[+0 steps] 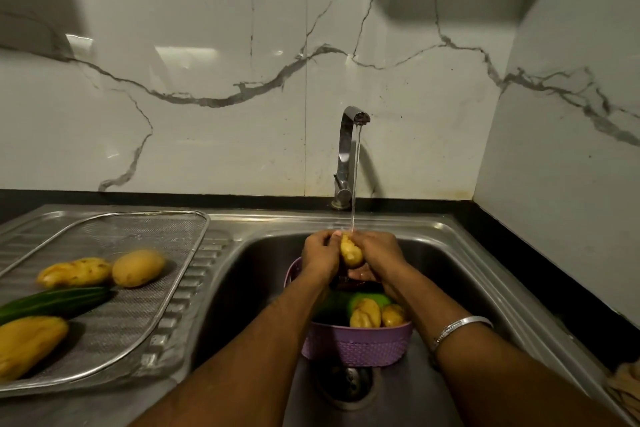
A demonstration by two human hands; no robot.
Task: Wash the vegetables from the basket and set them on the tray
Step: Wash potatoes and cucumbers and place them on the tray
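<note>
- The person should turn the potato (350, 253) slowly under the water (355, 180) so every side gets rubbed.
- The left hand (320, 253) and right hand (377, 255) both wrap around it.
- It sits between the hands, above the purple basket (356, 343).
- Maybe four washed pieces lie on the tray (145, 333).

White marble-look wall (207, 114) with grey veins meets a black counter edge (519, 253) around the steel sink (467, 253).
</note>
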